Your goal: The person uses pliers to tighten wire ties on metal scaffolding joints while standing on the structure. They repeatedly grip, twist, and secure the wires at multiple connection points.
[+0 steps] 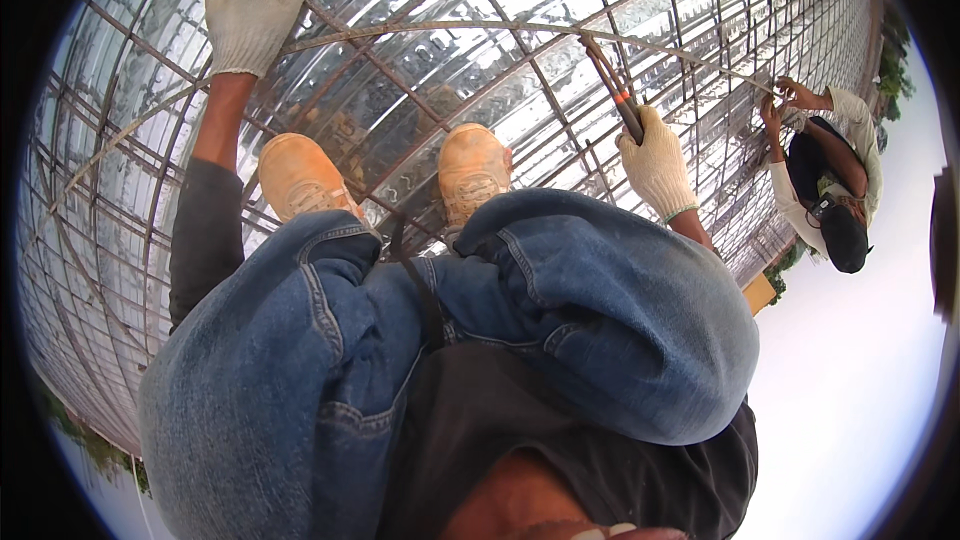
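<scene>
Currently holding long-handled pliers [621, 98] in the right hand [657, 164], with gloved fingers closed around the near end of the tool. Placed to the right of the 2 tan shoes [472, 165], over the steel mesh [402, 88], with the tip pointing far and slightly left, right by a long bar [430, 27]; cannot tell contact from a slight gap. Reaching to the far left with the left hand [250, 15], also gloved, with fingers partly bent beside the mesh; cannot tell a firm grip from a light rest, being cut off at the far edge.

Judging by looks, probably stiff, solid and fairly heavy for such a slim tool, hardly fragile. Best to take hold along the dark handles, nearer than the orange band and away from the tip. Expect stiffness from the long bar too, with some spring over its length and roughness from rust. Expect slipperiness from the shiny sheeting [430, 55] behind the mesh.

Counting: 1 pair of pliers, 2 gloved hands, 2 shoes, 1 co-worker [850, 175] at right. Too many mesh bars to count.
</scene>
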Available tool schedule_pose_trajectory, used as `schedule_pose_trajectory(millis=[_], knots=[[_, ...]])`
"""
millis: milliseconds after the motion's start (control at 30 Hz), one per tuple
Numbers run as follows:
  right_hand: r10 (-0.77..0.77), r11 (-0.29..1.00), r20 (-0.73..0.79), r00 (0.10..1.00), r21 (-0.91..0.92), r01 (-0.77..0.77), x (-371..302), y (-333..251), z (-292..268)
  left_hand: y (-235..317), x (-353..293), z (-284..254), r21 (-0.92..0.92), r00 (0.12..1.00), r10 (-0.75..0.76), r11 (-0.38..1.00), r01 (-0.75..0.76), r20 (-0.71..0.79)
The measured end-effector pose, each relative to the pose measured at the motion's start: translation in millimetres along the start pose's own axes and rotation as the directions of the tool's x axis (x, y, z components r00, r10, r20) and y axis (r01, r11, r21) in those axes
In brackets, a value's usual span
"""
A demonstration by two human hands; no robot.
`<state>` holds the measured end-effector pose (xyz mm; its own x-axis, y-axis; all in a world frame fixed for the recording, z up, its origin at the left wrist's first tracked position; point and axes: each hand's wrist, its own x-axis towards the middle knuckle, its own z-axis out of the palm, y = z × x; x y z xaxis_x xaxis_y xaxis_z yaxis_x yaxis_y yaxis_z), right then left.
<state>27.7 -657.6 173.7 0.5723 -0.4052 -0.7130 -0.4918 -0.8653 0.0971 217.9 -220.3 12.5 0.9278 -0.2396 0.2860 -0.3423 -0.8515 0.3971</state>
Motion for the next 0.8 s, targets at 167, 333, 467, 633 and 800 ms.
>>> schedule_pose_trajectory(millis=[167,333,467,633,800], knots=[[-0.093,0.604,0.484,0.87,0.723,-0.337,10,22,7,1,4,3,0.0,0.999,-0.029,1.0,0.029,0.031],[-0.047,0.694,0.342,0.939,0.687,-0.215,-4,0,11,-3,2,7,0.036,1.0,-0.005,0.999,0.005,0.008],[-0.049,0.708,0.305,0.951,0.683,-0.183,-7,-10,5,-3,3,7,0.016,1.0,-0.014,1.0,0.013,0.025],[-0.129,0.649,0.452,0.882,0.711,-0.27,1,1,-6,4,4,5,0.004,1.0,-0.021,1.0,0.021,0.006],[-0.362,0.127,0.498,0.788,0.863,-0.488,10,23,19,1,6,5,-0.009,1.0,0.016,1.0,-0.016,-0.015]])
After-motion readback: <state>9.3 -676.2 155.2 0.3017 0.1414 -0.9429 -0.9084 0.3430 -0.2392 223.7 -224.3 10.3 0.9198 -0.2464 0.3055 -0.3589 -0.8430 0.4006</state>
